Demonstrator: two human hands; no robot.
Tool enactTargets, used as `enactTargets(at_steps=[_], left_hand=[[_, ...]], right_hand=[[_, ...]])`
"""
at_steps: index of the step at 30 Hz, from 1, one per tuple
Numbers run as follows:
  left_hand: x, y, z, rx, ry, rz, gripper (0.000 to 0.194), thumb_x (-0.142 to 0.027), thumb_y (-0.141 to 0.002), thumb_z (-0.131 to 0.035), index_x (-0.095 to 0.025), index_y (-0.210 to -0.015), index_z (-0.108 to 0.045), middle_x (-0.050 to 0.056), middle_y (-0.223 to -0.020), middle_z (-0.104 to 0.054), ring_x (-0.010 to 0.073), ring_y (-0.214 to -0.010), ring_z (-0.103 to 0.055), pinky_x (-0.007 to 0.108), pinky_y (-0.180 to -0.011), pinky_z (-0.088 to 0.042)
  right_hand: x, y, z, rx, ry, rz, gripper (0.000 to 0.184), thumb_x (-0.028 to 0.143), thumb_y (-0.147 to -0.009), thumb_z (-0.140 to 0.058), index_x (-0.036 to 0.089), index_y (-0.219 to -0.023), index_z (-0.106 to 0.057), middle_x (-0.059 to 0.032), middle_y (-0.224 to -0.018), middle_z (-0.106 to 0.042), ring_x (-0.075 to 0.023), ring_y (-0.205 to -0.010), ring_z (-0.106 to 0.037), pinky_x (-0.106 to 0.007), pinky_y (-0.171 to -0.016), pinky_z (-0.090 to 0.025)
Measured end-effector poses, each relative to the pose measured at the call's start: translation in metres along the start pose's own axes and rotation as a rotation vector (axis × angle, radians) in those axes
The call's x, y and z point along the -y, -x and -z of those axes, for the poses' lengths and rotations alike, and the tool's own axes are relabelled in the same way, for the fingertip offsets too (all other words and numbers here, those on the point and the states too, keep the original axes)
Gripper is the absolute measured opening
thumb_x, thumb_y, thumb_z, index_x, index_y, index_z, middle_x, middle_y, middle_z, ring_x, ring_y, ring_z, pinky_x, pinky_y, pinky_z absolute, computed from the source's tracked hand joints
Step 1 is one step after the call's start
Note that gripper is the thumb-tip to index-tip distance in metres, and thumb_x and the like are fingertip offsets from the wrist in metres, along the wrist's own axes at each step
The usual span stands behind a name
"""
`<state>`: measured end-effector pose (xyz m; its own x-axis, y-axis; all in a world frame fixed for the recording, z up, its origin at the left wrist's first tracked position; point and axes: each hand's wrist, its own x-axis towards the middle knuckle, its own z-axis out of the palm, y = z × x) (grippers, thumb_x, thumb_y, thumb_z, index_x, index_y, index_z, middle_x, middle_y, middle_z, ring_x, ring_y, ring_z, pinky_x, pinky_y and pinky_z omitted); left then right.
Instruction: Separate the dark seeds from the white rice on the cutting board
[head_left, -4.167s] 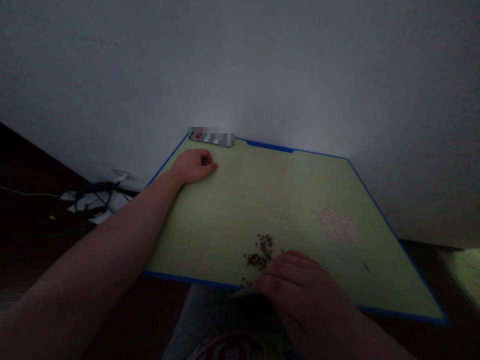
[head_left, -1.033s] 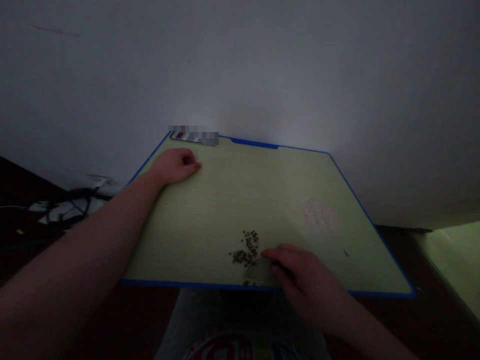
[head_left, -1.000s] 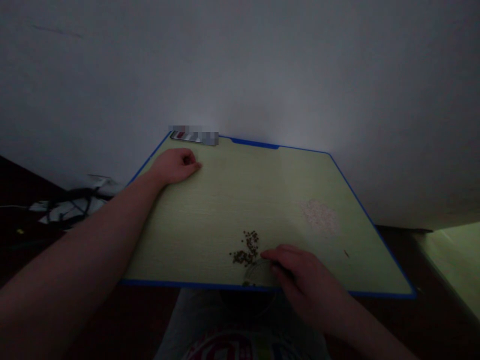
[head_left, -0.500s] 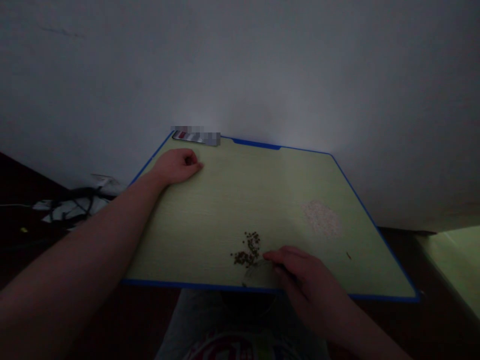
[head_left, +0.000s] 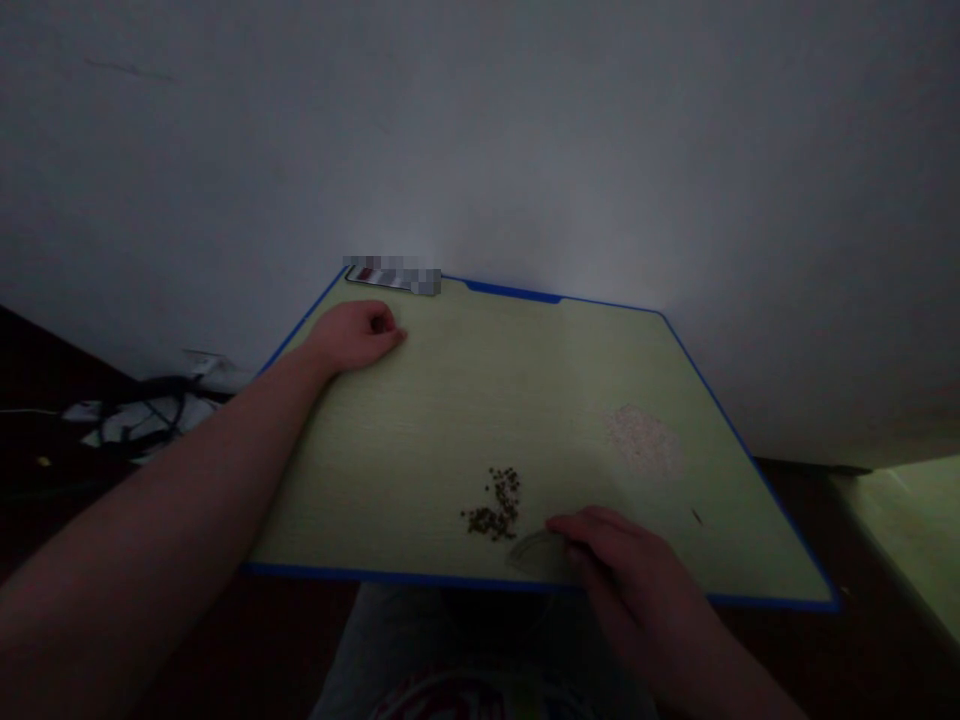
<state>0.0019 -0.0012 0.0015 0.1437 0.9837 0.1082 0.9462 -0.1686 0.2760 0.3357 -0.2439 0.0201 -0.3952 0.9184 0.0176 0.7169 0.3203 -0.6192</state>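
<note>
My left hand (head_left: 360, 335) rests on the left of the pale green tabletop (head_left: 420, 430), its fingers loosely curled with a hollow inside and nothing seen in it. Near the front edge, my right hand (head_left: 615, 560) is closed on a thin, curved, see-through tool (head_left: 534, 545) with fine lines, perhaps a small brush. Most of its handle is hidden in the fingers. Left of the tool's tip lies a loose patch of small dark green-brown grains (head_left: 496, 510), apart from the hand. A flat pile of pale, rice-like grains (head_left: 643, 440) lies farther back on the right.
A phone (head_left: 394, 279) lies at the back left corner, its screen partly blurred. Blue edging (head_left: 514, 291) runs round the tabletop, close to the wall. A small dark sliver (head_left: 697, 517) lies at the right. Black cables (head_left: 161, 405) are on the left, below table height.
My right hand with the see-through tool has shifted right, away from the dark grains. The few grains earlier seen at the front edge no longer show there. My left hand has stayed in place.
</note>
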Motion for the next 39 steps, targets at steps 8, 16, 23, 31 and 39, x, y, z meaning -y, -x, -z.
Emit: enactTargets(at_steps=[8,16,23,31,39], left_hand=[[-0.002,0.001,0.001,0.006,0.015,0.018,0.040,-0.055,-0.075,-0.049,-0.020,-0.085,-0.066,0.007,-0.082,-0.068,0.0222,-0.075,-0.059,0.032,-0.065,-0.039],[-0.003,0.002,0.002,0.006,0.017,-0.001,0.039,-0.054,-0.075,-0.049,-0.019,-0.084,-0.064,0.008,-0.082,-0.067,0.0218,-0.074,-0.058,0.032,-0.064,-0.038],[-0.002,0.001,0.001,0.006,0.007,0.000,0.037,-0.053,-0.076,-0.049,-0.018,-0.081,-0.062,0.007,-0.080,-0.066,0.0205,-0.072,-0.057,0.031,-0.062,-0.037],[0.000,0.000,0.000,-0.006,0.039,-0.007,0.038,-0.054,-0.075,-0.051,-0.018,-0.082,-0.064,0.007,-0.078,-0.066,0.0201,-0.071,-0.056,0.031,-0.063,-0.037],[0.000,0.000,0.000,-0.011,0.032,-0.003,0.035,-0.052,-0.074,-0.051,-0.019,-0.079,-0.061,0.006,-0.077,-0.065,0.0192,-0.069,-0.055,0.030,-0.060,-0.035]], right_hand=[[-0.042,0.007,0.017,-0.311,0.303,-0.172,0.033,0.026,-0.093,-0.043,0.013,-0.109,-0.068,-0.0165,-0.104,-0.074,-0.0278,-0.091,-0.072,-0.042,-0.079,-0.059],[-0.055,0.004,0.039,-0.531,0.456,-0.213,0.029,0.028,-0.092,-0.046,0.016,-0.109,-0.066,-0.0149,-0.103,-0.074,-0.0280,-0.089,-0.072,-0.042,-0.078,-0.058],[-0.008,0.006,0.006,-0.322,0.281,0.109,0.026,0.015,-0.092,-0.047,0.016,-0.109,-0.066,-0.0075,-0.088,-0.074,-0.0179,-0.076,-0.071,-0.029,-0.067,-0.059],[-0.007,-0.004,-0.003,-0.184,0.132,0.105,0.027,0.012,-0.092,-0.044,0.015,-0.107,-0.066,-0.0092,-0.090,-0.072,-0.0186,-0.080,-0.069,-0.033,-0.071,-0.058],[-0.007,-0.011,-0.002,-0.115,0.055,0.124,0.029,0.012,-0.092,-0.043,0.016,-0.109,-0.066,-0.0086,-0.089,-0.070,-0.0194,-0.081,-0.067,-0.036,-0.072,-0.056]])
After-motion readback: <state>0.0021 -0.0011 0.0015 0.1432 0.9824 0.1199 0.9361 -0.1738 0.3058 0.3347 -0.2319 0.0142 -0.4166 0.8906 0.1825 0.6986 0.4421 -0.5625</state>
